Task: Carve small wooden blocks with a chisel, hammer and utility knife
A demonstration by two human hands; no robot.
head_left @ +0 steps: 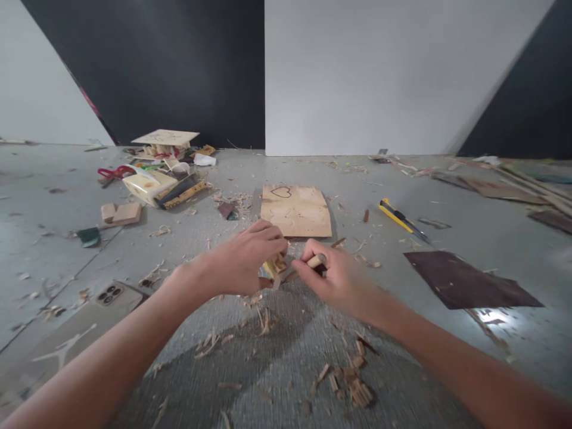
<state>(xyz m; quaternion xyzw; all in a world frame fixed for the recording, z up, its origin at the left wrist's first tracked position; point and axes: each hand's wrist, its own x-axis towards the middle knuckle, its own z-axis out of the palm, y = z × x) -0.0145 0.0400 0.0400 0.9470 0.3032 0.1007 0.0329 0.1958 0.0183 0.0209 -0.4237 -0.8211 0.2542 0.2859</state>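
Note:
In the middle of the head view, my left hand (243, 256) grips a small carved wooden block (276, 265) with a yellowish side, its fingers curled over the top. Just to the right, my right hand (333, 271) is closed around a wooden-handled tool (317, 260); its rounded handle end shows, and its working end is hard to make out. The two hands are close together, low over the grey floor. Directly beyond them lies a square wooden board (297, 214) with a heart drawn on it. Wood shavings (264, 322) are scattered beneath my hands.
A yellow box cutter (397, 219) and dark sandpaper (469, 279) lie at right. At left are a phone (89, 333), a notched wooden block (121, 213), red-handled scissors (114, 173) and a pile of wooden pieces (165, 140). Wood chips (357, 387) lie in front.

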